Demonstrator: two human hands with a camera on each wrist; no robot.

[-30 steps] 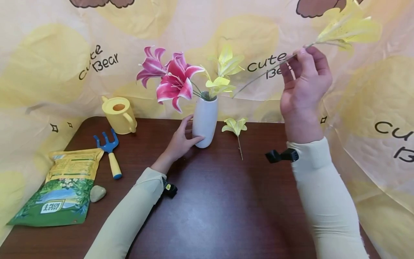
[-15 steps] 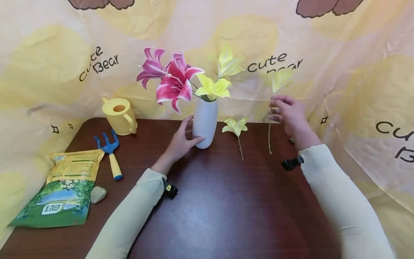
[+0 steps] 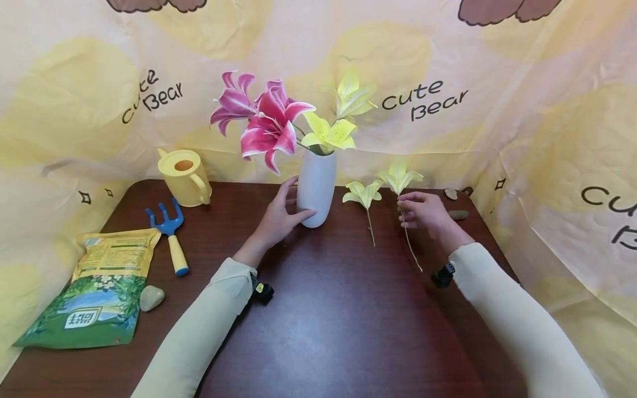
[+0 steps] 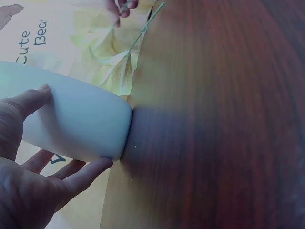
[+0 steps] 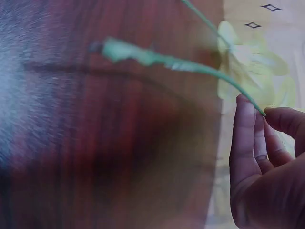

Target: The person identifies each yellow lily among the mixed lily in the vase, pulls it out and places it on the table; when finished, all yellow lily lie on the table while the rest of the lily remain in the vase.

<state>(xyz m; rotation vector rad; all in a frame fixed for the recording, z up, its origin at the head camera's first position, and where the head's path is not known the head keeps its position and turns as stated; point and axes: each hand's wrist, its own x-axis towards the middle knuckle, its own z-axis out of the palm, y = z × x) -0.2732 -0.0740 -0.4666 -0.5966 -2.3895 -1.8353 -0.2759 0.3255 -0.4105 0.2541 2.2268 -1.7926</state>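
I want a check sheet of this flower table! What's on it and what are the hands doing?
Surface: dark wood table.
Job's things: white vase with pink and yellow lilies; yellow stem; another loose stem.
Clutter: watering can, blue fork, bag, stones.
Hands: left hand holds the vase; right hand pinches the yellow stem.
Cables: nothing seen.
Surroundings: "Cute Bear" cloth.

Left side of desk (image 3: 328, 331): yellow watering can (image 3: 184, 176) at the back, blue hand rake (image 3: 169, 235) in front of it, green-yellow bag (image 3: 94, 290) near the front edge, grey stone (image 3: 150, 297) touching the bag. Two pebbles (image 3: 454, 204) at far right corner. "Cute Bear" cloth (image 3: 423, 99) behind.
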